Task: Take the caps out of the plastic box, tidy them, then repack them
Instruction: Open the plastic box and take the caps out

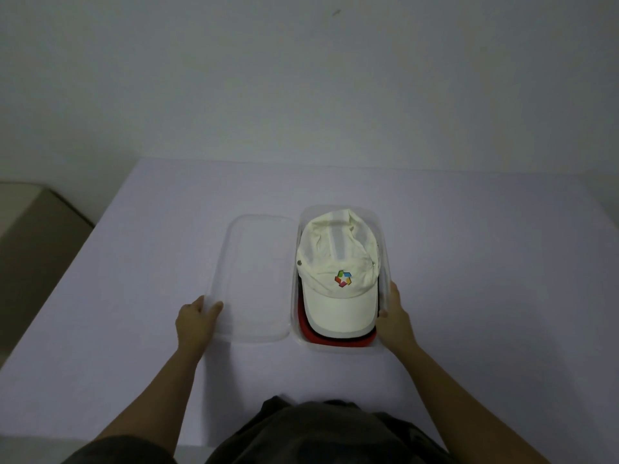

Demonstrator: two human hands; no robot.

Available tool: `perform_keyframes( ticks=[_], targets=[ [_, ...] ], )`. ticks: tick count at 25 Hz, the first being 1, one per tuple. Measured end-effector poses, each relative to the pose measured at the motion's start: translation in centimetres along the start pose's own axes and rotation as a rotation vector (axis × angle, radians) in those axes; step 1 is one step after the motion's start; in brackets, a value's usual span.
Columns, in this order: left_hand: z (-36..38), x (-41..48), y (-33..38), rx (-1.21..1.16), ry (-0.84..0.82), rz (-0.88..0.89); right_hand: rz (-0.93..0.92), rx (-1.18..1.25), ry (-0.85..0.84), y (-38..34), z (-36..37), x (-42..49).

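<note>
A person stands at a pale worktop (134, 296) covered in a lilac-white cloth, both bare forearms reaching out over it. On the right sits a clear plastic box (386, 242), open at the top, with its long side running away from the person. Inside it lies a stack of caps. The topmost is a cream cap (338, 262) with a small multicoloured emblem on its front panel and its peak pointing toward the person. Under that peak the edge of a red cap (306, 324) shows, and a dark rim peeks out between the two; how many caps are stacked below I cannot tell.

Just to the left of the box, touching or nearly touching its side, lies the clear lid (258, 279), flat on the worktop with its hollow side up.

The left hand (196, 321) is closed on the lid's near-left corner, the thumb lying over the rim and the fingers (197, 304) curled at the edge. The right hand (395, 316) is pressed against the box's right wall near its front corner, fingers wrapped on the outside of the rim, holding the box.

A plain grey wall (301, 78) rises behind the worktop, and a beige carton (30, 229) stands off to the left, below the worktop's edge. The person's dark shirt (318, 433) fills the bottom of the view.
</note>
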State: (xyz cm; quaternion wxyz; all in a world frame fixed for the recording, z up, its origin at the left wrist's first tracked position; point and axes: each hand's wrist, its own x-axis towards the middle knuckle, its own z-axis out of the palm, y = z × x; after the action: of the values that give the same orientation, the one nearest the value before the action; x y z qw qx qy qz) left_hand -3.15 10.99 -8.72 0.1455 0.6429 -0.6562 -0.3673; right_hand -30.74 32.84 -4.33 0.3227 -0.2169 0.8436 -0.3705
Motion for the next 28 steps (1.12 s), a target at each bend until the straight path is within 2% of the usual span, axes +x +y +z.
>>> perform_keyframes(
  ticks=[6,8,10,12,14,17,21,25,26,28],
  targets=[
    [1.5,0.4,1.3,0.274,0.021,-0.127,-0.012,-0.037,-0.009,0.1,0.0,0.3],
    [2.2,-0.6,2.3,0.173,0.149,-0.097,-0.007,-0.031,-0.023,0.1,0.1,0.3],
    [3.5,-2.1,4.6,0.023,0.21,0.033,-0.07,-0.157,0.06,0.4,0.6,0.4],
    [5.1,-4.2,7.9,-0.098,0.081,0.163,-0.224,-0.379,0.186,0.4,1.0,0.8],
    [6.9,-5.9,10.6,-0.161,-0.071,0.23,-0.33,-0.474,0.201,-0.7,1.3,1.6],
    [9.0,-7.2,12.3,-0.136,-0.194,0.196,-0.232,-0.466,0.172,-2.8,1.1,3.2],
    [10.0,-7.7,12.3,-0.061,-0.15,0.106,-0.129,-0.498,0.13,-4.5,0.5,5.1],
    [10.1,-7.9,12.6,-0.038,-0.092,0.117,-0.183,-0.616,0.172,-5.1,0.2,5.3],
    [10.2,-7.9,12.6,-0.032,-0.09,0.119,-0.233,-0.586,0.22,-5.0,0.3,5.1],
    [10.3,-7.8,12.5,-0.039,-0.072,0.119,-0.346,-0.37,0.327,-5.0,0.6,4.4]
  ],
)
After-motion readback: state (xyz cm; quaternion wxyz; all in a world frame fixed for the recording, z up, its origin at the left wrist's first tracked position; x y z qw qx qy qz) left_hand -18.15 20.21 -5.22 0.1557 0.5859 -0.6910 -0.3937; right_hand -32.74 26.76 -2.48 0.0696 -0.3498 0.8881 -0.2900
